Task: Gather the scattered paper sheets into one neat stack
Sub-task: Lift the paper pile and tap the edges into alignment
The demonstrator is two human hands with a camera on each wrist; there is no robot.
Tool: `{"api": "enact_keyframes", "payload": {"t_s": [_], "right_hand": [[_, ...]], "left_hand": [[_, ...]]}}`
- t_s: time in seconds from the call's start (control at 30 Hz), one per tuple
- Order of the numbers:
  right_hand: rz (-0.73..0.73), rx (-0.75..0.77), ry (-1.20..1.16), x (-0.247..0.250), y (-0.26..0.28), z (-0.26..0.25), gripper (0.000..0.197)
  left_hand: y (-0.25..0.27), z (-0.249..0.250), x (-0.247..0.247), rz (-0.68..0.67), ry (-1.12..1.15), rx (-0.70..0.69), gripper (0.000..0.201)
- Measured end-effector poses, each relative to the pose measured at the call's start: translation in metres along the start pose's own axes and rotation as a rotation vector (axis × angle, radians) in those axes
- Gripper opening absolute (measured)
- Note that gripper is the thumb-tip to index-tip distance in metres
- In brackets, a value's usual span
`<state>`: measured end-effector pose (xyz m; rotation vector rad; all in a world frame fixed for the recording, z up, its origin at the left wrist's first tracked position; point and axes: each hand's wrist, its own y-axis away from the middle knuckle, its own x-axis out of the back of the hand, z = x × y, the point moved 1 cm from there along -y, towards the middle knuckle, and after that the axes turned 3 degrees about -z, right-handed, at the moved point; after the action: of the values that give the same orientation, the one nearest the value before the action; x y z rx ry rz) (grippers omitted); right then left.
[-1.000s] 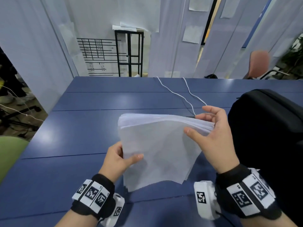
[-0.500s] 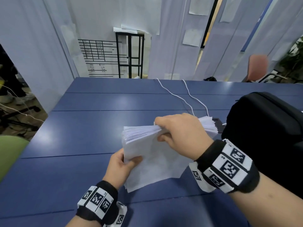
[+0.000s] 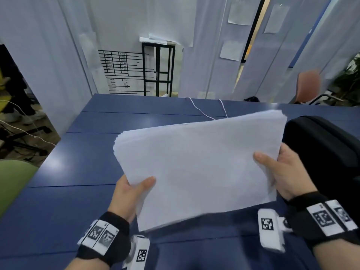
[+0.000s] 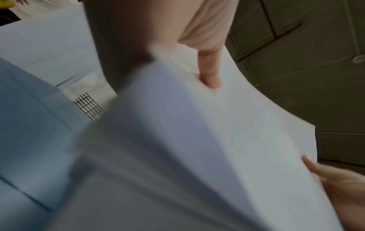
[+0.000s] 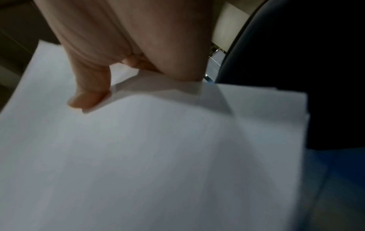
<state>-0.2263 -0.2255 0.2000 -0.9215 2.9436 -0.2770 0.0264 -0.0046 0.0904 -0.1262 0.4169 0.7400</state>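
Both hands are on the paper stack (image 3: 196, 168): left hand (image 3: 128, 193) pinches the near-left corner, right hand (image 3: 284, 176) grips the right edge, thumbs on top, holding it above the blue table (image 3: 78, 211), beside a black bag (image 3: 327, 152).

Black wristbands (image 3: 105, 238), white coded tags, white wrist cameras (image 3: 269, 230).

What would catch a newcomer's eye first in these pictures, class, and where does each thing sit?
First, the thick stack of white paper in the middle of the head view, held above the blue table. The left hand grips its near left corner and the right hand its right edge, thumbs on top. Next, the black bag bulks at the right, close beside the stack.
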Motion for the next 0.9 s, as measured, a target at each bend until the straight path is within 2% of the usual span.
{"api": "enact_keyframes", "payload": {"t_s": [0.13, 0.27, 0.33, 0.4, 0.47, 0.57, 0.63, 0.7, 0.77, 0.9], "right_hand": [[0.069, -0.002, -0.001, -0.005, 0.017, 0.045, 0.032], [0.125, -0.001, -0.013, -0.015, 0.034, 0.075, 0.028], [0.110, -0.042, -0.045, -0.014, 0.040, 0.090, 0.033], [0.082, -0.097, -0.048, -0.012, 0.045, 0.105, 0.048], [0.091, -0.150, -0.042, -0.010, 0.048, 0.115, 0.062], [0.065, -0.195, -0.063, -0.009, 0.047, 0.122, 0.085], [0.055, -0.196, -0.063, -0.008, 0.045, 0.123, 0.094], [0.054, -0.198, -0.066, -0.007, 0.043, 0.124, 0.092], [0.042, -0.187, -0.080, -0.006, 0.040, 0.123, 0.082], [-0.003, -0.184, -0.083, -0.002, 0.034, 0.122, 0.074]], "left_hand": [[-0.003, 0.006, -0.004, 0.141, -0.206, -0.155, 0.032], [0.005, 0.000, -0.003, 0.157, -0.284, -0.193, 0.029], [0.009, -0.009, 0.008, 0.145, -0.324, -0.210, 0.040], [0.013, -0.019, 0.019, 0.125, -0.397, -0.196, 0.067], [0.016, -0.025, 0.027, 0.135, -0.427, -0.182, 0.083], [0.013, -0.027, 0.030, 0.117, -0.422, -0.193, 0.091], [0.010, -0.026, 0.026, 0.097, -0.391, -0.204, 0.092], [0.007, -0.023, 0.023, 0.085, -0.356, -0.207, 0.084], [0.003, -0.020, 0.023, 0.068, -0.345, -0.211, 0.082], [-0.002, -0.020, 0.030, 0.033, -0.383, -0.155, 0.104]]}}
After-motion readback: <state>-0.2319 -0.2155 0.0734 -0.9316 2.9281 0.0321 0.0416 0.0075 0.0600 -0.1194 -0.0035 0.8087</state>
